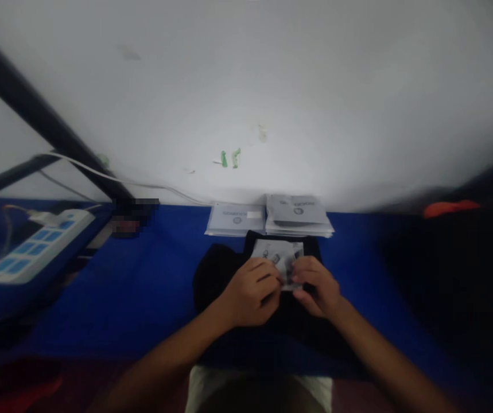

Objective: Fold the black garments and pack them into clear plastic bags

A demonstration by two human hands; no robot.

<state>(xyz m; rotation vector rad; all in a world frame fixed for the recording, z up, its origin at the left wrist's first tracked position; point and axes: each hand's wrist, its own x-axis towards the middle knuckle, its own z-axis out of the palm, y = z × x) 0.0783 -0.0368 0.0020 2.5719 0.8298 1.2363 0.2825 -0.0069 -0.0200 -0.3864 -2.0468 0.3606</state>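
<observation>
A pale printed plastic bag (278, 252) lies over a black cloth item (313, 246). At its lower left edge, my left hand (252, 291) is closed, the fingers curled in on the plastic. My right hand (318, 287) pinches the bag's right side, where something dark shows through. The fingertips of both hands are close together and partly hidden. Another rounded black bundle (212, 272), perhaps cloth, rests left of my left hand.
Against the wall stand a lower stack of similar printed bags (229, 215) and a taller stack (289, 215). A white power strip (35, 249) lies far left, with a cable (143, 184) along the wall. A dark mass with an orange item (450, 207) is at right.
</observation>
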